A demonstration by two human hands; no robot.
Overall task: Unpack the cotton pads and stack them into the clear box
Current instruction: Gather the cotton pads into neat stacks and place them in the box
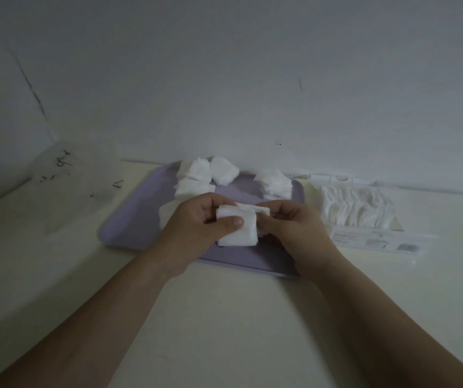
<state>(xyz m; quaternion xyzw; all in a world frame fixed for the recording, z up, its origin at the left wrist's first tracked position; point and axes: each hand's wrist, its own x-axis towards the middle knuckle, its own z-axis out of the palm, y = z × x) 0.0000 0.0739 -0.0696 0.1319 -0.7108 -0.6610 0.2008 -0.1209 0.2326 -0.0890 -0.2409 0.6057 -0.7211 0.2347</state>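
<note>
A small stack of white cotton pads (241,229) is held over the middle of the lilac tray (129,228). My left hand (194,228) grips it, thumb on top. My right hand (294,222) pinches the stack's right side. Several loose piles of pads (207,175) lie at the back of the tray, and another pile (275,182) lies at its back right. The clear box (359,205) stands to the right of the tray with a row of pads in it.
A clear plastic wrapper (76,177) with dark print lies at the back left near the wall corner. A flat clear lid or label (378,242) lies in front of the clear box. The pale table (224,317) runs toward me; the wall is close behind.
</note>
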